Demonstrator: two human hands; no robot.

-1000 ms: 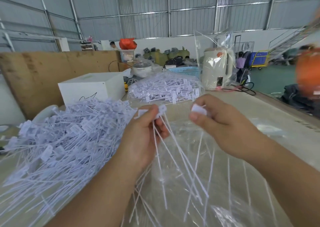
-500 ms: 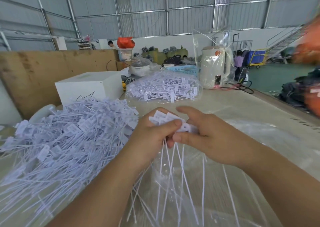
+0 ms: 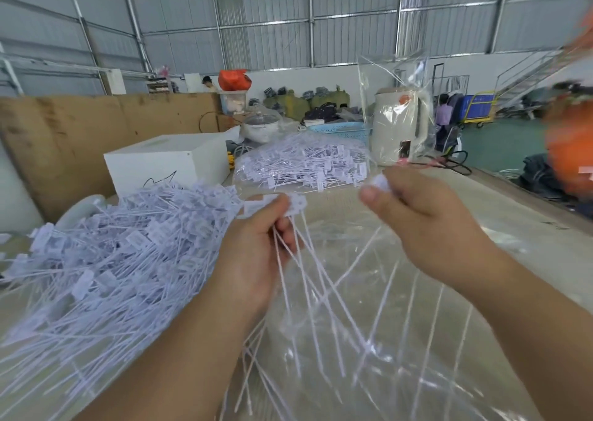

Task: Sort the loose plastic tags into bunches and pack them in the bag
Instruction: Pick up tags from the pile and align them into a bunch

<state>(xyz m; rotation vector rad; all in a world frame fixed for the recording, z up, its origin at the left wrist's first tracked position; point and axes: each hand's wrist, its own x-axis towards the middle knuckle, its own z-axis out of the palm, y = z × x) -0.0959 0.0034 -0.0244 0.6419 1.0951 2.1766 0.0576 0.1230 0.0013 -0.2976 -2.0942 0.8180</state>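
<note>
Much of the scene is smearing at the right edge, where an orange blur [image 3: 569, 151] is too streaked to identify. Both forearms are running out of the bottom of the frame, and the long tails of the tags are being cut off there too. The print on the tag heads is too small to read.

The left hand [image 3: 256, 254] is gripping a bunch of tags [image 3: 296, 204] by their flat white heads, fingers curled round the stems just under them; the thin white stems are fanning down and crossing over one another. The right hand [image 3: 426, 218], apart from the left hand and to its right, is pinching a single tag head [image 3: 380, 183] between thumb and curled fingers; how far its stem runs is hard to tell against the glare.

Below both hands a clear plastic bag [image 3: 369, 340] is lying crumpled and shiny on the table [image 3: 529, 225]. Left of the left hand a large loose pile of tags [image 3: 122, 260] is spreading out, white with small rectangular heads. Beyond the left hand a filled bag of tags [image 3: 301, 164] is sitting, with a white box [image 3: 167, 161] to its left and a bagged cream kettle [image 3: 401, 125] to its right.
</note>
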